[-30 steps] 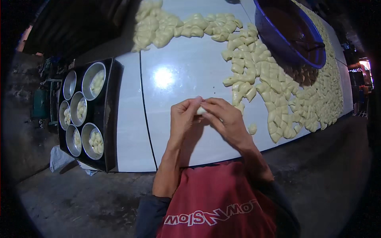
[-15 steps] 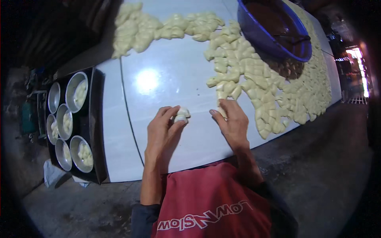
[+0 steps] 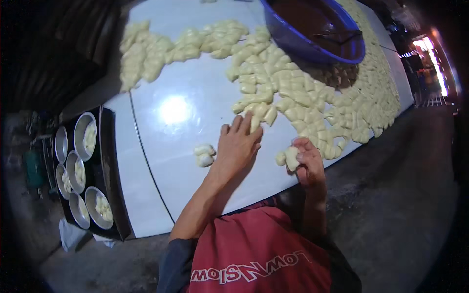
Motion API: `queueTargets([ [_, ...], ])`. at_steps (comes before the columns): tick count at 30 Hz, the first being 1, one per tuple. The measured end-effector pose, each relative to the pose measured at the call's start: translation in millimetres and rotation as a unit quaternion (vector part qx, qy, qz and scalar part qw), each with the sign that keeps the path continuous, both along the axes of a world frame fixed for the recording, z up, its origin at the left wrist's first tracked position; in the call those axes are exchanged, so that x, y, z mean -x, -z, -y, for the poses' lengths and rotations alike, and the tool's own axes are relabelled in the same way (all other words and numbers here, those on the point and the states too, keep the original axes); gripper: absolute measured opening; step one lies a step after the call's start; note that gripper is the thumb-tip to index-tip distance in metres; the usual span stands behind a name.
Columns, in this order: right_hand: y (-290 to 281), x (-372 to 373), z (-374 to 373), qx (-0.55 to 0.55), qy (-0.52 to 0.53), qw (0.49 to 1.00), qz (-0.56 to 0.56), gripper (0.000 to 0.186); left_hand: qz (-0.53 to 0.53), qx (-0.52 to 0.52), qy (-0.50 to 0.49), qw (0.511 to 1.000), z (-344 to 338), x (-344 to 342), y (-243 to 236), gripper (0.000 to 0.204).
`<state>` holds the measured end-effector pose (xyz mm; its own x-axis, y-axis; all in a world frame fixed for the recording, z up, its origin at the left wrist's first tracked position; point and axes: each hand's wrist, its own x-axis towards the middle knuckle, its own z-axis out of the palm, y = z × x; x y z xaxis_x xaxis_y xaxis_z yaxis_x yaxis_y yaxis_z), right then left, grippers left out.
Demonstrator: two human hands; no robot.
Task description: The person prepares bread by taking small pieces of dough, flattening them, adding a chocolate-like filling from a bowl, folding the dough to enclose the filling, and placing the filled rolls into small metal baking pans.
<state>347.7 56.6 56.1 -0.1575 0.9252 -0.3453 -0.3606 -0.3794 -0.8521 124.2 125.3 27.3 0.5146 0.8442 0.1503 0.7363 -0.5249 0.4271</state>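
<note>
My left hand [image 3: 238,144] reaches over the table to the near edge of a spread of pale dough pieces [image 3: 286,80]. Its thumb and index finger close around one dough piece [image 3: 255,124] there. Nearer the front edge, my right hand [image 3: 309,162] holds a small lump of dough [image 3: 292,158], gripped between thumb and fingers with part of it sticking out to the left. A small cluster of dough pieces [image 3: 204,155] lies by itself on the white table, left of my left forearm.
A blue basin [image 3: 355,54] of brown liquid stands among the dough at the far right, a dark utensil in it. At the left, a black tray [image 3: 108,171] holds several round metal pans [image 3: 99,207], most with dough inside. The white tabletop [image 3: 149,195] ends close before me.
My left hand has left the small cluster and moved right to the dough spread. My right hand has drawn back from the spread, right and nearer, with dough in it. The view has shifted.
</note>
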Motion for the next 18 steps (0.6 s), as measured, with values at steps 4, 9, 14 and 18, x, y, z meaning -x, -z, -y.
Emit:
queueTargets([
  [4, 3.8, -1.3, -2.0, -0.032, 0.092, 0.995, -0.026, 0.049, 0.233, 0.109, 0.0, 0.966, 7.3, -10.8, -14.6, 0.043],
  [9, 15.6, 16.2, -12.0, -0.041, 0.034, 0.998, 0.031, 0.032, 0.4, 0.407, -0.068, 0.818, 9.1, -25.9, -43.4, 0.029],
  [14, 20.0, 26.2, -32.8, -0.167, 0.11, 0.977, 0.07, 0.027, 0.427, 0.159, -0.135, 0.88, 4.3, -44.2, -34.7, 0.032],
  [18, -11.8, 36.8, -48.4, -0.12, 0.131, 0.984, 0.006, 0.034, 0.492, 0.002, -0.046, 0.869, -8.1, -69.2, -42.8, 0.051],
])
